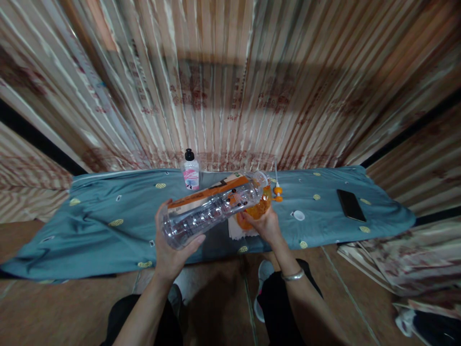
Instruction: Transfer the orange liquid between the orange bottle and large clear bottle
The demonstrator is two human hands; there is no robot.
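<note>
My left hand (173, 250) is wrapped round the base of a large clear plastic bottle (212, 206), which is tilted with its neck to the upper right. The bottle's neck meets the top of a container of orange liquid (254, 214). My right hand (264, 224) holds that orange container from its right side. Under the container lies a pale cloth (236, 230). An orange pump top (277, 191) is just to its right, and a white round cap (298, 215) lies further right. Whether liquid flows between the two vessels cannot be made out.
A teal patterned cloth (122, 202) covers the low surface. At its back stands a pink-labelled bottle with a black cap (191, 170). A black flat object (350, 205) lies at the right. Striped curtains (223, 96) hang behind.
</note>
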